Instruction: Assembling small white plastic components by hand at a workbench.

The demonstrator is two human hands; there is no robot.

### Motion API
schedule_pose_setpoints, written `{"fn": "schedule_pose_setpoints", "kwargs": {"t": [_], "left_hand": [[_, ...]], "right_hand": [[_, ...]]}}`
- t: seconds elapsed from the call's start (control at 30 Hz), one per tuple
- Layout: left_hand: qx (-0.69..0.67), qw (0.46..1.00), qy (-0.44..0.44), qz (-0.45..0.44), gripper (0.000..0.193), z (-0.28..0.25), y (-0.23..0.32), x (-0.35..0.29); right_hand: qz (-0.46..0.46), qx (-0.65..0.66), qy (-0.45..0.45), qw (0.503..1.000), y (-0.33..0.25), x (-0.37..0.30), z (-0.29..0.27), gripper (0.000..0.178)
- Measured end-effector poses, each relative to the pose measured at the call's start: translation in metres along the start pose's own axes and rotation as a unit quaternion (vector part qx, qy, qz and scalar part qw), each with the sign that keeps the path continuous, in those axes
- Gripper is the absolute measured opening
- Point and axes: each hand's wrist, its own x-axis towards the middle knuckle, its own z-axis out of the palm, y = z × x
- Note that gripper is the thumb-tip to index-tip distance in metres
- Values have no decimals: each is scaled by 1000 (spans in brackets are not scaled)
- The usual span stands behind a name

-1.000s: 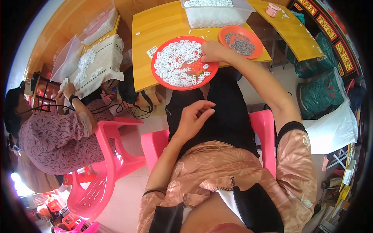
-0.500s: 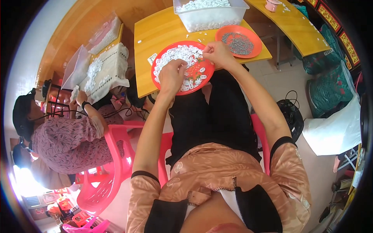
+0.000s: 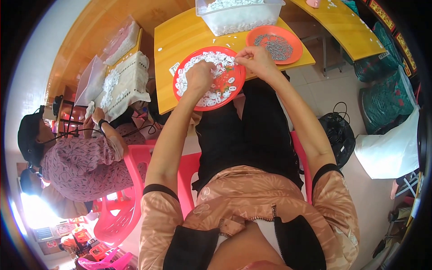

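From afar, I'm seeing a co-worker [image 3: 85, 166] sitting by a pale cloth [image 3: 132, 85]. Further right, the left hand [image 3: 199, 77] is hanging bent-fingered over white pieces [image 3: 218, 58] lying loose in a red plate [image 3: 224, 82]; I'm not able to tell what its hidden fingertips are pinching. The pieces are looking light, stiff and slippery (hard plastic, I'm guessing), so I'm favouring a thumb-and-finger hold on their edges. The right hand [image 3: 256, 61] is hovering at the plate's right rim, thumb and forefinger nearly meeting, any contents unclear. Beyond, grey bits [image 3: 277, 48] are lying in an orange dish [image 3: 295, 42].
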Motion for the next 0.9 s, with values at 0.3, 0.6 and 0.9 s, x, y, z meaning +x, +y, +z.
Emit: {"fn": "schedule_pose_setpoints", "kwargs": {"t": [0.3,0.6,0.9], "left_hand": [[10,1000,1,-3,15,-1,8,28],[33,999,-3,9,11,7,16,34],[61,996,-66,17,12,9,10,53]], "right_hand": [[14,65,18,998,23,-12,5,18],[54,56,29,997,22,-15,-1,19],[45,62,27,997,25,-16,0,20]]}}
